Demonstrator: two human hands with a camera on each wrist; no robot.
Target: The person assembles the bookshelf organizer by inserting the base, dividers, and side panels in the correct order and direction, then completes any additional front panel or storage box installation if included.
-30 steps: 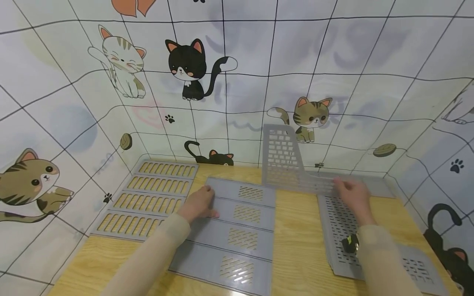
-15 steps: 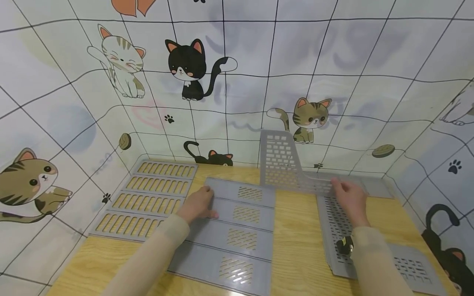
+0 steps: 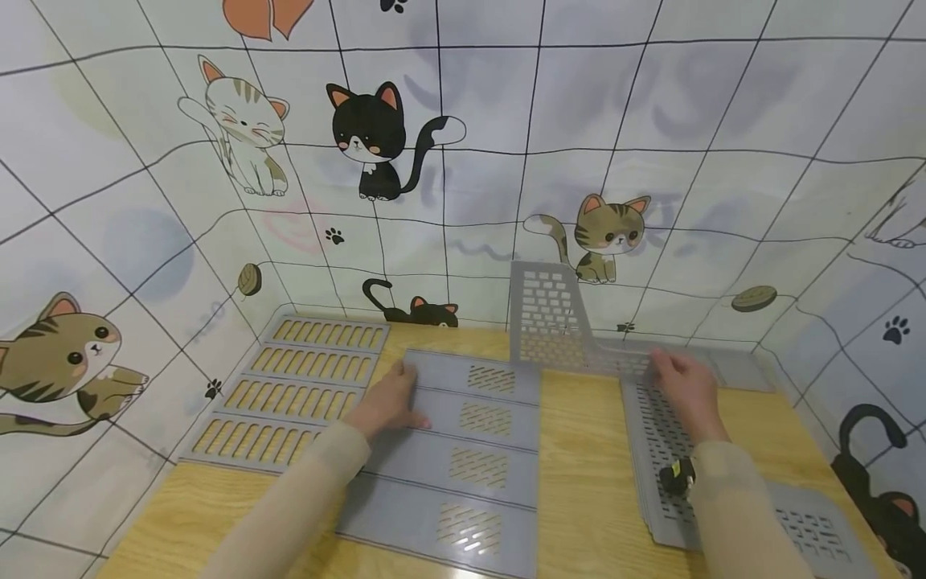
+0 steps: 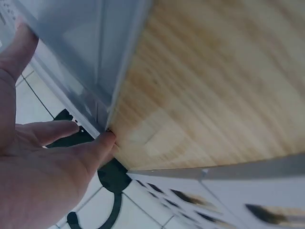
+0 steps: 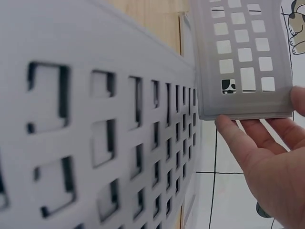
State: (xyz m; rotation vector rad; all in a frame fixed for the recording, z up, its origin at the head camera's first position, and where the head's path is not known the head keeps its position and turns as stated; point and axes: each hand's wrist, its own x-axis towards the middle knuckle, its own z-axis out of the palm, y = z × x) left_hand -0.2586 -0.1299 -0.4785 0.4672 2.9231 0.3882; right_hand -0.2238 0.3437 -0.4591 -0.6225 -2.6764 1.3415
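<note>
My left hand (image 3: 391, 402) rests at the left edge of a flat grey panel with folded sections (image 3: 405, 458). The left wrist view shows the index fingertip touching the panel's corner and the thumb on its side, fingers fairly straight. My right hand (image 3: 683, 390) pinches the narrow end of a grey plastic L-shaped perforated panel (image 3: 553, 322), which stands up against the back wall. In the right wrist view the fingers lie under that panel's lower edge (image 5: 245, 102), and the thumb is at its side. Below the right hand lies another perforated panel (image 3: 658, 442).
At the left, a slotted grey panel (image 3: 285, 386) lies on the wooden table (image 3: 579, 482). A smaller perforated piece (image 3: 817, 523) is at the right front, and a flat grey strip (image 3: 745, 368) lies along the back. A cat-print wall (image 3: 477, 104) encloses the table.
The L-shaped panel's upright part has come down slightly and the right hand has shifted a little left. The left hand stays at the same edge of the panel.
</note>
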